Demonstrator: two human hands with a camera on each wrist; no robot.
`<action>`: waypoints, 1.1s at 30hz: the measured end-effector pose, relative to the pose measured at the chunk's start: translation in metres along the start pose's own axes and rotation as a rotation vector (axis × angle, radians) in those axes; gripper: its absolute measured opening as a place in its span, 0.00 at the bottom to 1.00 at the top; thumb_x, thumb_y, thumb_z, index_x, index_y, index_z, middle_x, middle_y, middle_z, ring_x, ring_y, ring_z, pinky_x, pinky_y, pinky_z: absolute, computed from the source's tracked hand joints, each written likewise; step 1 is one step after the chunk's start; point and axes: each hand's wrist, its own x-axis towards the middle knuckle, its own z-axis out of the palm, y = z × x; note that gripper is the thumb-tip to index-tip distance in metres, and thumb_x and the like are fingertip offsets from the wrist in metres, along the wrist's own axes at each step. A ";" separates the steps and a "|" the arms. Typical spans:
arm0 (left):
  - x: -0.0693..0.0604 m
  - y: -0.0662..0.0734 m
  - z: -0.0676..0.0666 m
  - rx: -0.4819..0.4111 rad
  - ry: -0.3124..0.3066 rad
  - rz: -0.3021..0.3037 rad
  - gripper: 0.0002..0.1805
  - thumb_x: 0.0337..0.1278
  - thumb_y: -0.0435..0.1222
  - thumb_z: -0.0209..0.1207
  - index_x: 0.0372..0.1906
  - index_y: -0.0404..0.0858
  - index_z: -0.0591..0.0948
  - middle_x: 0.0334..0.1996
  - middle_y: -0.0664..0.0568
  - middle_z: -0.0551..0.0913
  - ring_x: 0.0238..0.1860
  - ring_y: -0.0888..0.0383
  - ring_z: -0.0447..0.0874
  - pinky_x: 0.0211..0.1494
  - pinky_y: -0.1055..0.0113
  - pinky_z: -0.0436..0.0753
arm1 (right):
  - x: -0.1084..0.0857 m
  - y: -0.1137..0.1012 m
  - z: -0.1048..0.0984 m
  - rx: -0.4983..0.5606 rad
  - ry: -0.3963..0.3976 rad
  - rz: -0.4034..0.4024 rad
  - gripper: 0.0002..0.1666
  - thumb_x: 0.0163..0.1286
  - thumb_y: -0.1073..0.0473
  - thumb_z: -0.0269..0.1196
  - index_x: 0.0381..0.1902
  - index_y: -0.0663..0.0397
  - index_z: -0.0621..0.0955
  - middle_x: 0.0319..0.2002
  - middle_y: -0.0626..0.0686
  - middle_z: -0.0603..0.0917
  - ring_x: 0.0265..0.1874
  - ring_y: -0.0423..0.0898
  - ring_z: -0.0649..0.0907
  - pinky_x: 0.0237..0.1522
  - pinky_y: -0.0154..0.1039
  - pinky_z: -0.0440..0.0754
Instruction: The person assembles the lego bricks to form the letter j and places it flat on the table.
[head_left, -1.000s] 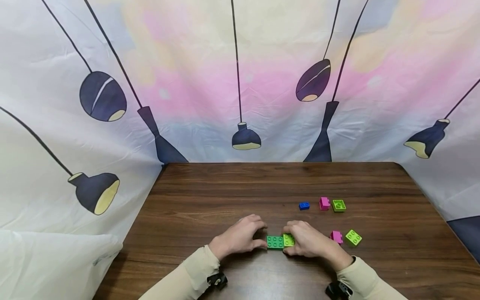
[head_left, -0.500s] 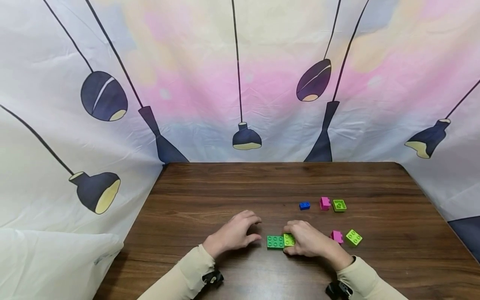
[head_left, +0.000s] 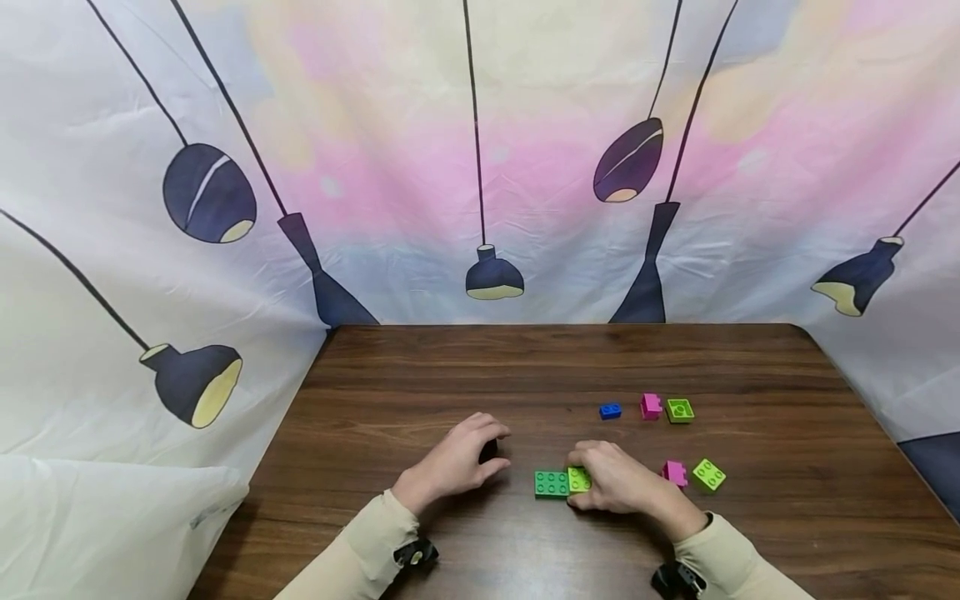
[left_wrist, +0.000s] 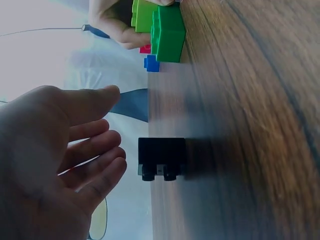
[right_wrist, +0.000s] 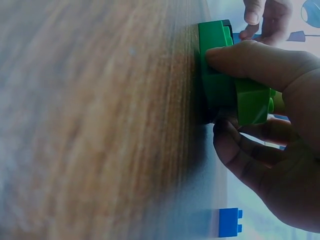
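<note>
One join looks made, the right hand [head_left: 613, 479] with fingers pinching a square lime plastic brick [head_left: 579, 480] atop an oblong green plastic brick [head_left: 551, 485], leaving a black plastic brick [left_wrist: 161, 152] at ten o'clock, beside the spread-fingered left hand [head_left: 446, 467], plus five loose bricks [head_left: 611, 411] between one and three.

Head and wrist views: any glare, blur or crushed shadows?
Head view: soft sheen on the near part of the table; left wrist view: backdrop washed out at upper left, black brick almost a silhouette; right wrist view: table grain blurred at left.

No lettering or numbers can be read
</note>
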 end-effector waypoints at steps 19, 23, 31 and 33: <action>-0.013 -0.018 0.003 -0.006 -0.009 -0.091 0.21 0.54 0.41 0.68 0.53 0.38 0.81 0.49 0.53 0.80 0.53 0.56 0.77 0.56 0.58 0.78 | 0.000 -0.001 0.000 0.004 0.003 0.006 0.17 0.50 0.49 0.75 0.35 0.49 0.83 0.30 0.39 0.76 0.28 0.33 0.72 0.31 0.32 0.74; -0.014 -0.018 0.003 -0.021 -0.024 -0.106 0.22 0.55 0.41 0.68 0.54 0.38 0.81 0.50 0.51 0.80 0.54 0.53 0.79 0.59 0.55 0.77 | 0.000 -0.001 0.001 -0.003 -0.002 0.005 0.17 0.50 0.49 0.75 0.35 0.49 0.83 0.30 0.39 0.75 0.28 0.33 0.72 0.31 0.32 0.73; -0.014 -0.020 0.006 -0.033 -0.014 -0.098 0.21 0.54 0.39 0.69 0.53 0.37 0.81 0.49 0.52 0.80 0.51 0.55 0.80 0.54 0.58 0.80 | 0.001 -0.001 0.000 0.000 0.003 0.003 0.17 0.50 0.49 0.75 0.34 0.49 0.82 0.30 0.39 0.75 0.27 0.33 0.71 0.31 0.31 0.73; -0.015 -0.021 0.007 -0.033 -0.003 -0.088 0.20 0.54 0.38 0.69 0.52 0.37 0.81 0.48 0.52 0.80 0.49 0.56 0.81 0.52 0.60 0.81 | 0.001 -0.001 0.000 0.002 -0.001 0.005 0.17 0.50 0.49 0.75 0.34 0.49 0.82 0.29 0.39 0.74 0.28 0.33 0.71 0.31 0.31 0.73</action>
